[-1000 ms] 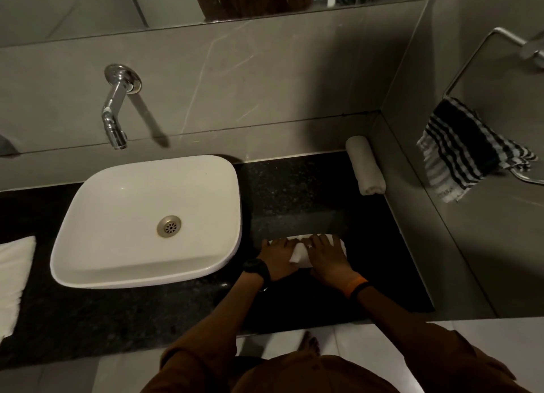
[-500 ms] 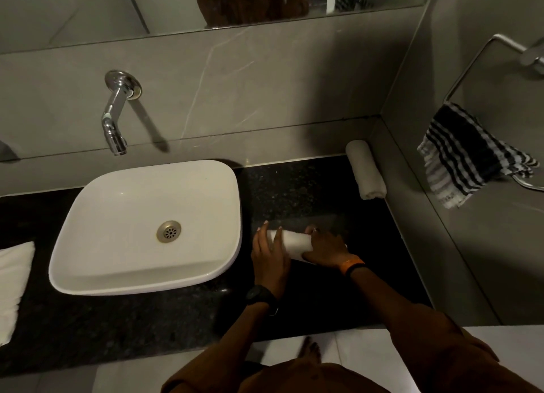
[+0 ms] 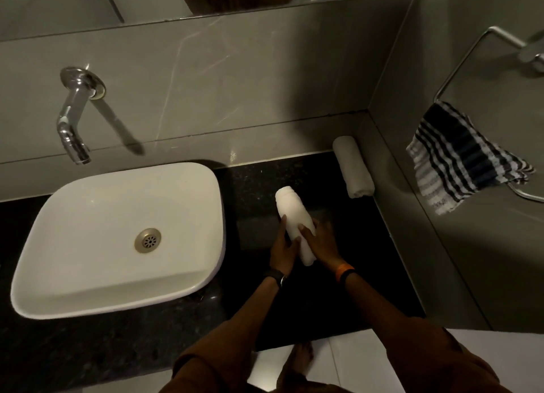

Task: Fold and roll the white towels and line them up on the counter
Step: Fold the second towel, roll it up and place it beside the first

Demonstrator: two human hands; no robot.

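Note:
A rolled white towel [image 3: 292, 213] is held between both hands just above the dark counter [image 3: 368, 260], right of the basin, its long axis pointing away from me. My left hand [image 3: 283, 247] cups its left side. My right hand [image 3: 322, 244] wraps its right side near the close end. A second rolled white towel [image 3: 353, 167] lies against the right wall at the counter's back corner, apart from my hands.
A white basin [image 3: 117, 236] fills the counter's left part, with a chrome wall tap [image 3: 73, 119] above it. A striped cloth [image 3: 462, 157] hangs from a metal ring on the right wall. A mirror runs along the top.
The towel went from being rolled sideways on the counter to a finished roll. Both hands have turned it so it points away from me.

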